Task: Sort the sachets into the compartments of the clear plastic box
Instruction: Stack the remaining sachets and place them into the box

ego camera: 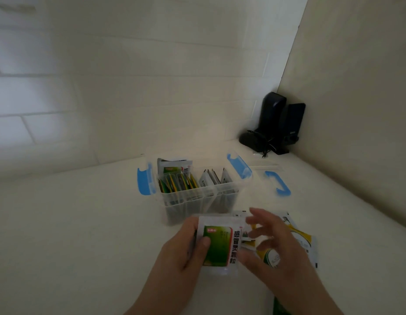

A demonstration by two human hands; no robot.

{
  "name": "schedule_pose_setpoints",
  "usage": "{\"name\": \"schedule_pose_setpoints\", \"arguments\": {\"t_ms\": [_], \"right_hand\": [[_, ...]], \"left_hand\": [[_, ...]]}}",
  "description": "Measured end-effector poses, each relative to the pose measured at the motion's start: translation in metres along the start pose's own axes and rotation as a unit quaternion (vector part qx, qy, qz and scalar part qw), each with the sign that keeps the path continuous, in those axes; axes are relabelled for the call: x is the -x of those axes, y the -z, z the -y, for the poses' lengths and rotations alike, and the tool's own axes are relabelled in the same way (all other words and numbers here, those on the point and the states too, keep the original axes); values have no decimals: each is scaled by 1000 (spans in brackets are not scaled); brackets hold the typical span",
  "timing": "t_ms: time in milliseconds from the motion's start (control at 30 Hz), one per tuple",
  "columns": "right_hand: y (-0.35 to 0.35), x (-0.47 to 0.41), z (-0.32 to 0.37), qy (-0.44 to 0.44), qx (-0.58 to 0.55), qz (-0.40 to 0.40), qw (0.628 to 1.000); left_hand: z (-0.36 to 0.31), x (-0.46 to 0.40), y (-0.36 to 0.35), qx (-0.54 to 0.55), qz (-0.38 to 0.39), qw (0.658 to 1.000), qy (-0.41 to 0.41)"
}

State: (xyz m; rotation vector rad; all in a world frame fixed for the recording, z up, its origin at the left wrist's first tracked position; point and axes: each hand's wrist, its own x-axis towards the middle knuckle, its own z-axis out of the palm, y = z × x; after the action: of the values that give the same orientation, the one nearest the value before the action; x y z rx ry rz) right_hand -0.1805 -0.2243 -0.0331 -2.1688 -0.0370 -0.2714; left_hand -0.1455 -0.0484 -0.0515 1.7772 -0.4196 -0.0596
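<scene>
My left hand (186,248) grips a white sachet with a green panel (218,244), thumb on its face, just in front of the clear plastic box (197,201). My right hand (272,242) hovers beside it with fingers spread and blurred, over a loose pile of yellow-and-white sachets (299,239) on the table. The box has blue side latches; its left compartment holds green and yellow sachets (177,183), its right compartment several white ones (211,178), and taller white-green sachets (174,169) stand at the back.
The box's clear lid with a blue handle (278,184) lies on the table to the right of the box. Black speakers with cables (277,126) stand in the far right corner against the walls. A green object (279,306) peeks in at the bottom edge.
</scene>
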Motion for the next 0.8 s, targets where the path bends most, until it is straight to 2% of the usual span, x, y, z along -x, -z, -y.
{"name": "schedule_pose_setpoints", "arguments": {"t_ms": [67,100,233,300,400,467,600,800], "right_hand": [[6,-1,6,-9,13,81,997],[10,-3,13,5,28,96,995],[34,-30,47,95,63,49,992],[40,-57,65,129,72,21,989],[36,-109,73,140,70,-5,988],[27,-143,66,124,94,-4,988],[8,-187,40,94,143,-15,985],[-5,-207,13,73,268,-28,960]], "left_hand": [[-10,2,-1,13,0,1000,-16],[-17,2,0,9,4,1000,-27],[-57,-12,18,-37,15,991,-129],[-72,-35,32,-56,-18,987,-150],[-79,-86,49,-158,-103,970,-152],[-72,-119,57,-245,-122,951,-141],[-47,-160,61,-335,-111,929,-114],[-27,-171,55,-353,-57,930,-89]]}}
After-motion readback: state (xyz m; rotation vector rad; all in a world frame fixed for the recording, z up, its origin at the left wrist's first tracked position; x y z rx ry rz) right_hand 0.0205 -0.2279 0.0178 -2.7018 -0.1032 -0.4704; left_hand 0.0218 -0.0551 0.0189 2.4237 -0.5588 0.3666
